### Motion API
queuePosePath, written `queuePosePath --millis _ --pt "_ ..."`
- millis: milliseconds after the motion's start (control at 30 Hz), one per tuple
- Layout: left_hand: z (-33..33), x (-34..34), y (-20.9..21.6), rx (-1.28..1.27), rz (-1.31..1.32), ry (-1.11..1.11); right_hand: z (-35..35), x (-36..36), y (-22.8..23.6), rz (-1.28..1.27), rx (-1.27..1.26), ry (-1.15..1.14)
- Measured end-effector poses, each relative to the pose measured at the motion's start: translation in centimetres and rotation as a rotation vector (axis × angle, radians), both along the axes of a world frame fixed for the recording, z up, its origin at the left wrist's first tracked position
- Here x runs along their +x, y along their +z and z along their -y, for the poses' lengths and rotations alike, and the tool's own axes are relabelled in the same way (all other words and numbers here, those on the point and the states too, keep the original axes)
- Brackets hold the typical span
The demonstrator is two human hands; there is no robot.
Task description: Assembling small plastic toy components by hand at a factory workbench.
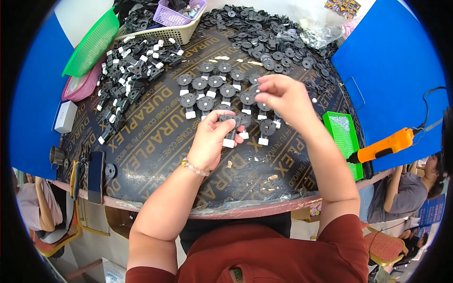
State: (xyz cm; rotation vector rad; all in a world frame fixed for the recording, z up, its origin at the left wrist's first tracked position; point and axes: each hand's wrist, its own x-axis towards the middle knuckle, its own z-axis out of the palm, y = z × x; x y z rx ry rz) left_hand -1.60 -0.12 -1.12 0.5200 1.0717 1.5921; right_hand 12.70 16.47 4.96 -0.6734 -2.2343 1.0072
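Observation:
My left hand (207, 141), with a beaded bracelet on its wrist, grips a black plastic bracket with a white end (229, 142) between thumb and fingers. To its upper right is my right hand (285, 99), thumb and fingertips drawn together in a pinch; whatever they hold, if anything, is too small to make out. Around both hands lie several black discs joined to white-ended brackets (187, 100), set out in loose rows on the dark printed board (155, 160). One such piece (267, 127) sits just right of my left hand, below the right.
Loose white-ended brackets (134, 70) are heaped at left, black discs (283, 49) at the far right. An orange power screwdriver (388, 146) overhangs a green tray (334, 123) at right. A phone (96, 177) and metal cup (57, 155) are left; baskets (96, 42) stand behind.

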Motion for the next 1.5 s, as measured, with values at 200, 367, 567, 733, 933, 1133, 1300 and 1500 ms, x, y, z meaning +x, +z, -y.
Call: queuePosePath --millis 200,367,567,733,933,1133,1300,1500 --pt "-0.4 0.2 -0.5 0.079 0.041 -0.01 5.6 1.4 -0.7 -0.155 -0.005 0.049" --pt "-0.4 0.2 -0.3 0.093 0.067 -0.016 6.6 1.8 -2.7 -0.204 0.196 0.048" --pt "-0.1 0.3 0.3 0.063 -0.002 -0.019 6.8 1.8 -3.5 -0.241 0.078 0.008" --pt "0.1 0.3 0.4 0.107 0.11 -0.073 7.1 1.7 -3.7 -0.212 0.068 0.023" --pt "0.0 0.8 0.0 0.098 0.092 -0.102 7.0 1.8 -3.6 -0.136 0.207 0.054" --pt "0.1 0.8 -1.1 0.135 -0.021 -0.114 6.8 2.3 -2.3 0.001 0.377 0.071" --pt "0.0 0.9 -1.0 0.115 -0.046 -0.124 6.4 2.7 -1.7 0.088 0.373 0.151" --pt "0.0 1.1 -1.2 0.091 -0.061 -0.137 6.7 2.9 -0.6 0.121 0.37 0.138"
